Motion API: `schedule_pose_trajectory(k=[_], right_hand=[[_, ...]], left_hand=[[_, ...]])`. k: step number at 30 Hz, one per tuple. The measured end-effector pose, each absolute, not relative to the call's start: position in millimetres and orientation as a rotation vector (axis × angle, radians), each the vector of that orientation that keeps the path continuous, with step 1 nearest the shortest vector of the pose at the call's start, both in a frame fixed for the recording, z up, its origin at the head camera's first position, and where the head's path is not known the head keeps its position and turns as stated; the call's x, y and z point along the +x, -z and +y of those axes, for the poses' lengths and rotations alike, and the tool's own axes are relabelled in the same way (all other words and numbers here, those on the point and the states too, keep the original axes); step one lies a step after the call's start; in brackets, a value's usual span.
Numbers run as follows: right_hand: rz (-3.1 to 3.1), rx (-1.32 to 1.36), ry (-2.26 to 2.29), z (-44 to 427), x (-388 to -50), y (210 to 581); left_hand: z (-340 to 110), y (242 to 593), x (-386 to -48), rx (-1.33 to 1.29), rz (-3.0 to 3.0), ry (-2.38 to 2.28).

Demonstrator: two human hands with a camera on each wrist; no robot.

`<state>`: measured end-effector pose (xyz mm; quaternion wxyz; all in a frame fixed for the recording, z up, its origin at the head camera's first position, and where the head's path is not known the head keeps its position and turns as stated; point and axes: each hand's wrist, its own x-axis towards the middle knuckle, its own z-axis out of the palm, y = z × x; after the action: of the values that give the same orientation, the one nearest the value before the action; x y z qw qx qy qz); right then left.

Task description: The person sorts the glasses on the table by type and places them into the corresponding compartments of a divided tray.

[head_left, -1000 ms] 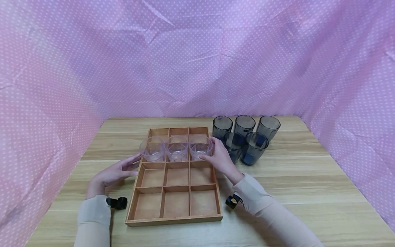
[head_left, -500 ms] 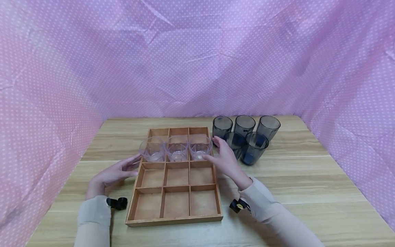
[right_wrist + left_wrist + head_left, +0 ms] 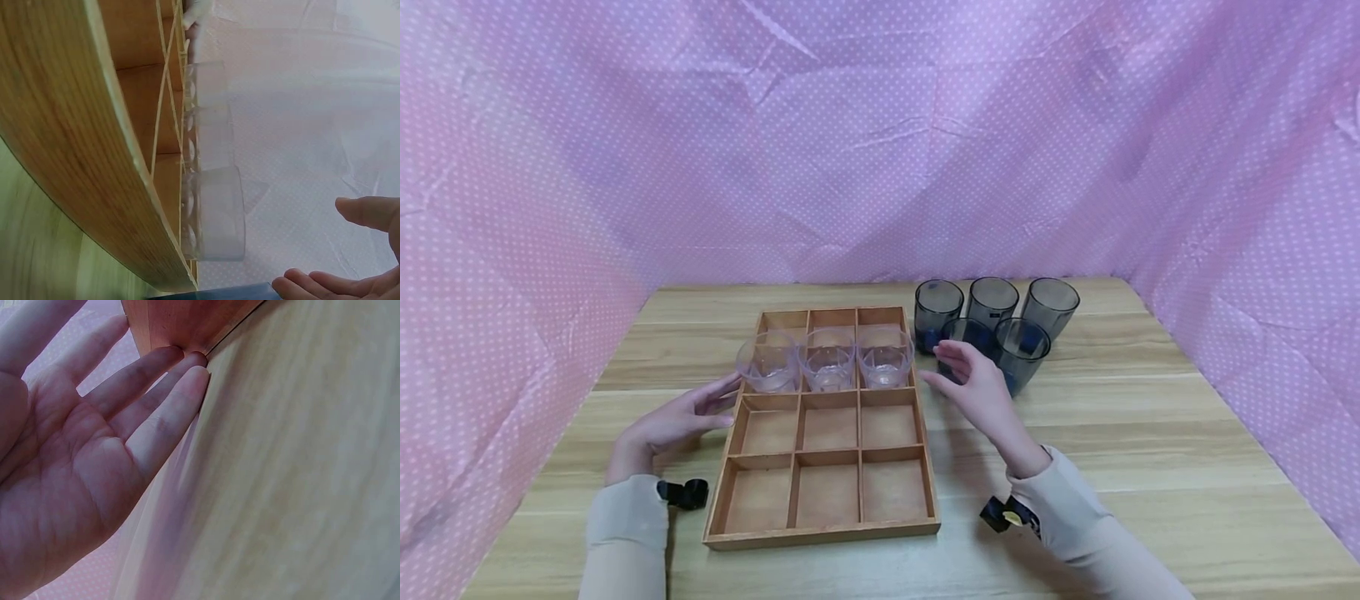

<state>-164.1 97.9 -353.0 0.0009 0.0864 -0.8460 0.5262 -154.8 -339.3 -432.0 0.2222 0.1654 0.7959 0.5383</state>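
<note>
A wooden compartment tray (image 3: 823,532) lies on the table, its left side touched by the straight fingertips of my left hand (image 3: 681,421). In one row of it stand three clear glasses: a left one (image 3: 769,367), a middle one (image 3: 829,365) and a right one (image 3: 885,362). My right hand (image 3: 981,392) hovers right of the tray with thumb and fingers apart, holding nothing. It is in front of a dark tinted glass (image 3: 966,331) and partly hides it. In the right wrist view, the nearest clear glass (image 3: 219,215) stands apart from the fingers.
More tinted glasses stand close together at the back right: one at the left (image 3: 938,312), one in the middle (image 3: 992,302), one at the right (image 3: 1051,304) and one in front (image 3: 1022,354). Pink dotted cloth (image 3: 880,167) hangs behind the wooden table (image 3: 1112,433).
My right hand has let go of the right clear glass and moved right, off the tray toward the tinted glasses. The left hand and the clear glasses have stayed put.
</note>
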Motion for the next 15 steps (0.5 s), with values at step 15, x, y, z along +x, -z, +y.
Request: schedule_pose_trajectory(k=[15], right_hand=[[-2.643, 0.187, -1.767, 128.8, -151.8, 349.2]], left_hand=[[-340.3, 431.9, -155.2, 0.457, 2.210, -1.478]])
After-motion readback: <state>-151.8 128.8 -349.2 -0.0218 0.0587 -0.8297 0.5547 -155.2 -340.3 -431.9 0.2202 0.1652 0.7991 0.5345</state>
